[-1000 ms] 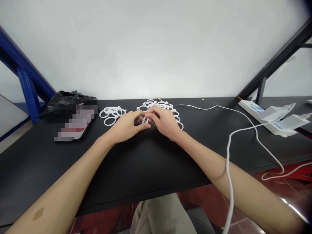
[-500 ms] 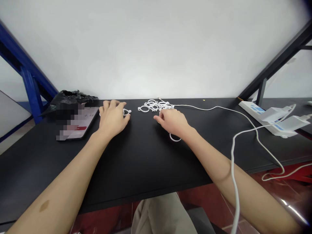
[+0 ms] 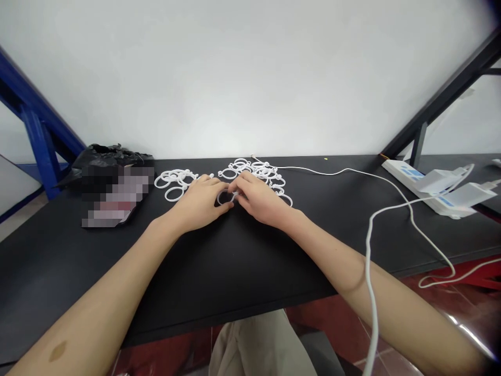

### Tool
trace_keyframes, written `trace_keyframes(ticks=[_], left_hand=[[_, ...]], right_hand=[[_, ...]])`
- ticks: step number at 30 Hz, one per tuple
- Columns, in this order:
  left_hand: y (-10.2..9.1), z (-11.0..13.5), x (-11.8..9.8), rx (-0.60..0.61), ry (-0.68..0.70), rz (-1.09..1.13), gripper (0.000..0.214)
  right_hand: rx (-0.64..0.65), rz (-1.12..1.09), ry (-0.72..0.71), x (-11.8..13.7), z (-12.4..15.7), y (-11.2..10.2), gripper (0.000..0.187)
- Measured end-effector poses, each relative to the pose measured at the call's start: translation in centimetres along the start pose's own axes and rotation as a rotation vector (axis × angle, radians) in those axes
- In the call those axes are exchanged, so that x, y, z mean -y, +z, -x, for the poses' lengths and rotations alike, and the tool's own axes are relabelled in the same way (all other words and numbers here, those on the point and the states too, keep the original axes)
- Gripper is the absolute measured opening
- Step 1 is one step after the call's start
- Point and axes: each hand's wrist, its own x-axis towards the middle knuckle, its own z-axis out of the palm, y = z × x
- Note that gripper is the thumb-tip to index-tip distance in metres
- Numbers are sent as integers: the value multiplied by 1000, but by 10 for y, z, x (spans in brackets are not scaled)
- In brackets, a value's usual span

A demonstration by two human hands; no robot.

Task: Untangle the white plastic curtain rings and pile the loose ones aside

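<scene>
A white ring (image 3: 221, 200) with a small knob, like a curtain ring, sits between my two hands over the middle of the black table. My left hand (image 3: 201, 202) has its thumb and fingers closed around the ring's left side. From the right, my right hand (image 3: 256, 197) pinches the ring at its small knob. Several similar white rings (image 3: 174, 194) lie beyond and left of my left hand. Another loose pile of white rings (image 3: 230, 173) is behind my right hand, which partly hides it.
A phone (image 3: 117, 203), partly blurred out, and a crumpled black plastic bag (image 3: 111, 155) lie at left. A white cable (image 3: 346, 169) runs across the table's right side and over my right forearm. A white power strip (image 3: 420, 190) with plugged-in adapters stands at right.
My left hand has moved right, uncovering the left group of rings. My right hand has shifted left from its pile. The hands now meet at one ring in the middle.
</scene>
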Motion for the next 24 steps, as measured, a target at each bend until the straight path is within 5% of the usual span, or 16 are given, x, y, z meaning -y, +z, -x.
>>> trace_keyframes(ticks=[5, 12, 24], left_hand=[[-4, -1, -2, -37, -25, 19, 37], [-11, 2, -11, -67, -40, 157, 30], [-10, 1, -11, -102, -57, 148, 34]], right_hand=[[-132, -107, 69, 2, -1, 2, 17], [-157, -319, 193, 3, -3, 0, 11], [-180, -210, 245, 3, -4, -8, 19]])
